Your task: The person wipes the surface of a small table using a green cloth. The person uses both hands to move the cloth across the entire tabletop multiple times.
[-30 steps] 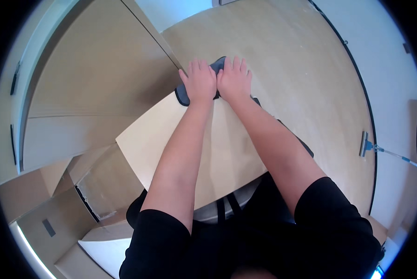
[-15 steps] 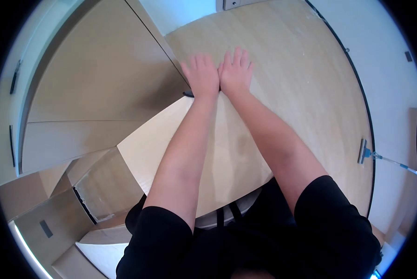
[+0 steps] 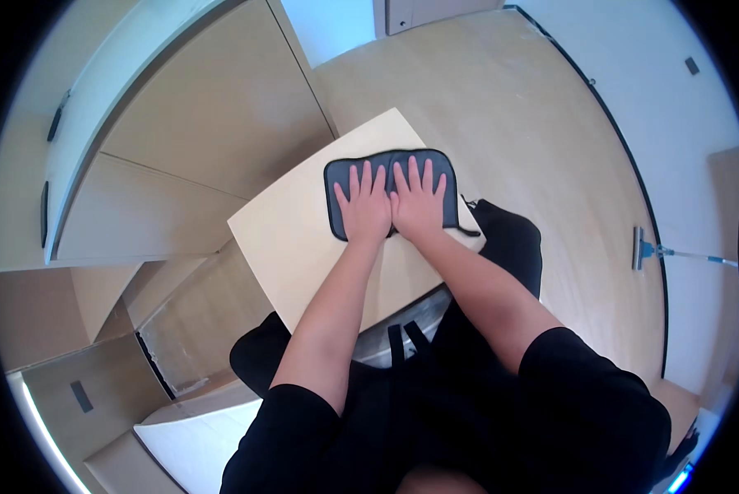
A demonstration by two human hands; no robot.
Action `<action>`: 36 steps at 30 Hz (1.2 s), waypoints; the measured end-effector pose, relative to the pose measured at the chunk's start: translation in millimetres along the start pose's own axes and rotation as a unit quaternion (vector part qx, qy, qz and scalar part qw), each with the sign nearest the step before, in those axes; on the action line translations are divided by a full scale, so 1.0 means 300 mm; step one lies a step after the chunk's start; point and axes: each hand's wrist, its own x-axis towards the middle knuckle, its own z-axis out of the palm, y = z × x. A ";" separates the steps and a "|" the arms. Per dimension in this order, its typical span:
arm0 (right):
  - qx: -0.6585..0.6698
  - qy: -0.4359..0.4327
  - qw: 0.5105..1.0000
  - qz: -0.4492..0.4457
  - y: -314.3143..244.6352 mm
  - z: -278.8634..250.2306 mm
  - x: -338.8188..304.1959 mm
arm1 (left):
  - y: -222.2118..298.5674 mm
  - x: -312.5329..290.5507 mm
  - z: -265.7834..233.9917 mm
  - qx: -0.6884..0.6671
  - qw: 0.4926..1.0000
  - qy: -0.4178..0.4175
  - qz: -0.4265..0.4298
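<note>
A flat dark grey pouch (image 3: 340, 170) with black edging lies on a small pale wooden table (image 3: 279, 235). Its surface has a crease down the middle, and a short black tab sticks out at its near right corner. On the left half of the pouch rests my left hand (image 3: 364, 212), palm down with fingers spread. Beside it my right hand (image 3: 419, 207) lies flat on the right half, fingers also spread. The thumbs meet or nearly meet at the centre. The palms hide much of the pouch's near side.
A large beige cabinet (image 3: 213, 115) stands to the left, beyond the table. On the right, a squeegee with a blue joint (image 3: 643, 249) leans near the dark-edged wall. My black-clad knees flank the table, and a white surface (image 3: 196, 436) is at lower left.
Both hands have come down and back toward me, from held up beyond the table's edge to flat on the pouch. The pouch, mostly hidden before, now shows. The view has shifted.
</note>
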 end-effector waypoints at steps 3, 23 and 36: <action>0.014 0.004 1.000 0.014 -0.040 -0.034 -0.202 | 0.007 -0.192 -0.032 0.004 1.000 -0.015 0.024; 0.000 0.015 0.991 0.129 -0.006 -0.051 -0.536 | 0.127 -0.434 -0.052 -0.042 0.994 -0.020 0.097; -0.024 0.023 0.991 0.132 0.174 -0.009 -0.101 | 0.199 0.016 0.071 -0.058 0.995 0.020 0.073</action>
